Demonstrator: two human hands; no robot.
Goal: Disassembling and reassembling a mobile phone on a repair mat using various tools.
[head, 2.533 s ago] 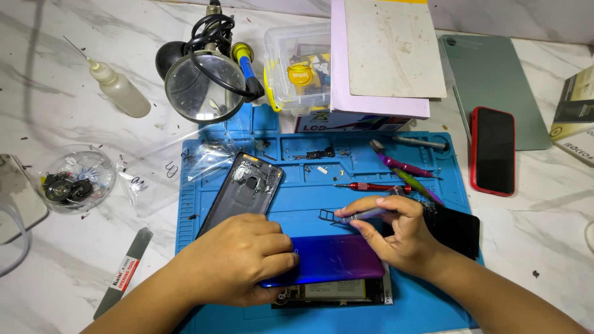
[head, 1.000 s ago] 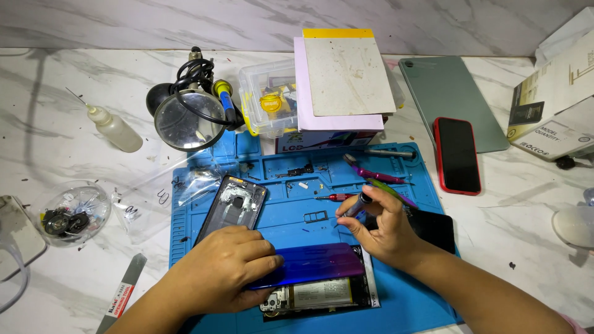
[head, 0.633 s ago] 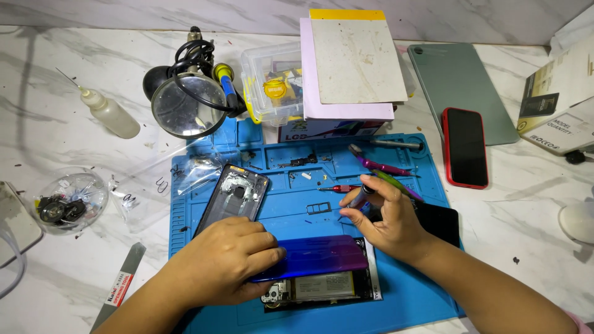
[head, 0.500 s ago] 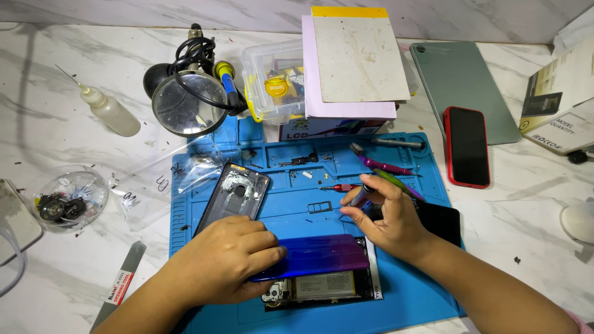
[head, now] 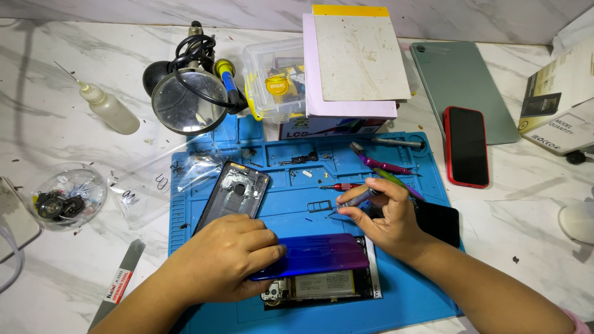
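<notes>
A phone repair workbench.
A blue work mat (head: pixel 396 291) lies on a marble-look table (head: pixel 55 93), with an opened phone (head: pixel 322 286), a loose phone frame (head: pixel 234 195), small screwdrivers (head: pixel 380 165), a magnifying glass (head: pixel 181 108) and a clear box of parts (head: pixel 272 77).

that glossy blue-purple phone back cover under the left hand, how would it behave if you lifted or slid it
The glossy blue-to-purple phone back cover looks thin, so probably light and slightly flexible. Its shiny surface suggests it could slip in fingers, though the blue rubbery work mat likely resists sliding. It lies on the opened phone body, pinned by the left hand, so it may shift if released.
</notes>
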